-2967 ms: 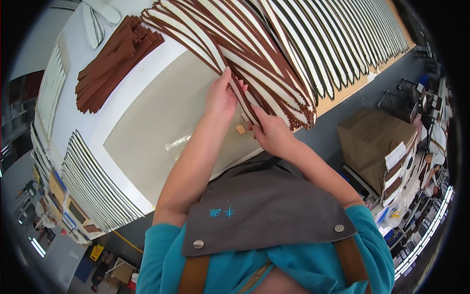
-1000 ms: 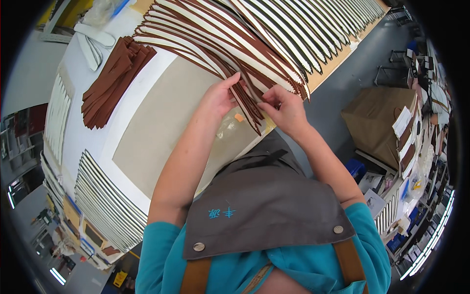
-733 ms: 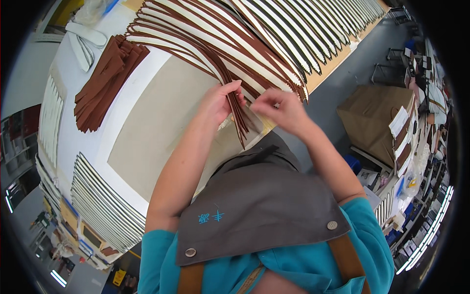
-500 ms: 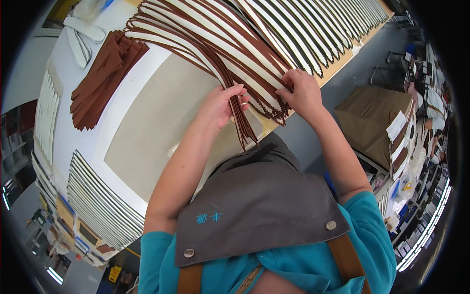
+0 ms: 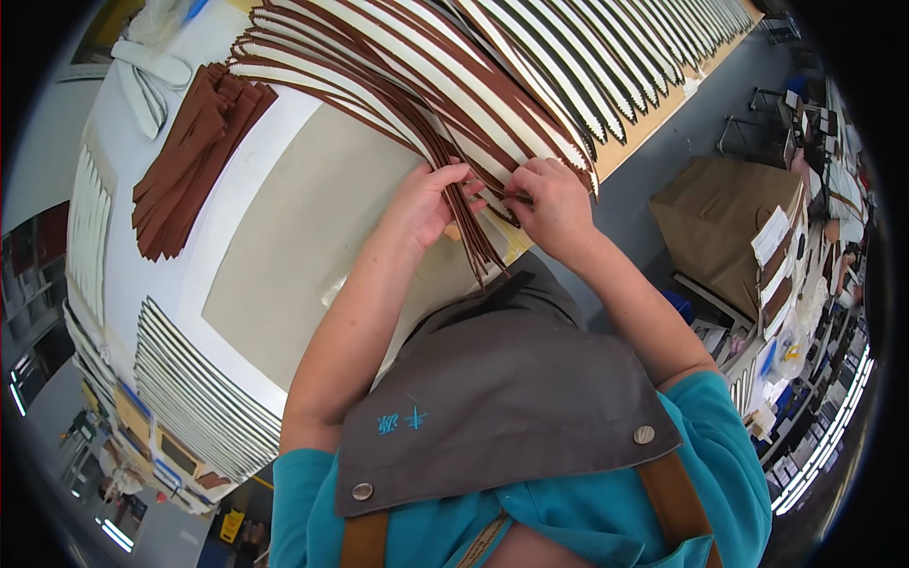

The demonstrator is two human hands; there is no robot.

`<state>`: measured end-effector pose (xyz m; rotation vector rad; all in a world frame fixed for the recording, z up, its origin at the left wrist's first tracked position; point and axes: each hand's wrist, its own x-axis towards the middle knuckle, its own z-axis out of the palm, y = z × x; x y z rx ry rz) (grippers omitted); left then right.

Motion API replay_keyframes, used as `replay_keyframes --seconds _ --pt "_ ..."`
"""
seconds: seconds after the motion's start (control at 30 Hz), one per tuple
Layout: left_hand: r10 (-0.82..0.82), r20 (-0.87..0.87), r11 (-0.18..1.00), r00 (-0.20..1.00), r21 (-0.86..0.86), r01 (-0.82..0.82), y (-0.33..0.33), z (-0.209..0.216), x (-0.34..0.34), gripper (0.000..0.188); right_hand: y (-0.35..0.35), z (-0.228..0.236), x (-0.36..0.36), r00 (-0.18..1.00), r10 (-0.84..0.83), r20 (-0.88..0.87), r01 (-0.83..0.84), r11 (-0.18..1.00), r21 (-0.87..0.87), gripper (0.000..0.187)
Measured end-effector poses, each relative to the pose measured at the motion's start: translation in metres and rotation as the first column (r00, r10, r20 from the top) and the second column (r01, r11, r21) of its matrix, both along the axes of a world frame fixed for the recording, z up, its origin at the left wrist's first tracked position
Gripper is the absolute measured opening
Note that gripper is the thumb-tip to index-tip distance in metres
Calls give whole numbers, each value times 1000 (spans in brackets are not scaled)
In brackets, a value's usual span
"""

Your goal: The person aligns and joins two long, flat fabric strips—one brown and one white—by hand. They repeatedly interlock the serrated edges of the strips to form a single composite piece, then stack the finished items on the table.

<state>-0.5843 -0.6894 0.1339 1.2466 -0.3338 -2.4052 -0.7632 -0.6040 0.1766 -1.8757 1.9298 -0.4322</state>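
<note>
The left hand [image 5: 426, 204] has its fingers curled nearly closed, thumb laid across the top, around a bundle of narrow, reddish-brown, flexible strips [image 5: 464, 213]; their pointed ends fan out below the fingers, toward the person. Just right of it, the right hand [image 5: 559, 208] has its thumb and fingertips drawn close together at the end of a strip; whether they have hold of it, I cannot tell.

Under the left fingers shows 1 small orange piece [image 5: 453, 232]. Beyond the fingertips of both hands spreads a fan of long white strips with brown zigzag edges [image 5: 478, 109], from which the held bundle runs down. Farther up and right of the right fingers lies a row of white strips with black edges [image 5: 597, 80].

Left of the left fingers is a flat grey-beige sheet [image 5: 294, 218], and past it a pile of flat reddish-brown strips [image 5: 194, 161]. Beyond that pile lie white round-ended strips [image 5: 142, 90]. Well below and left of the left fingers is a row of white strips with dark edges [image 5: 189, 398]. Well right of the right fingers stands a large brown box-shaped object [image 5: 729, 232].
</note>
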Motion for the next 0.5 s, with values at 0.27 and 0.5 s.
replay_keyframes --seconds 0.27,0.5 --pt "3 -7 1000 1000 22 -3 0 5 -3 21 4 -5 0 995 -96 33 98 991 -86 20" --pt "-22 -82 1000 996 -11 21 -1 -1 -2 21 6 4 15 995 -60 84 60 998 7 20"
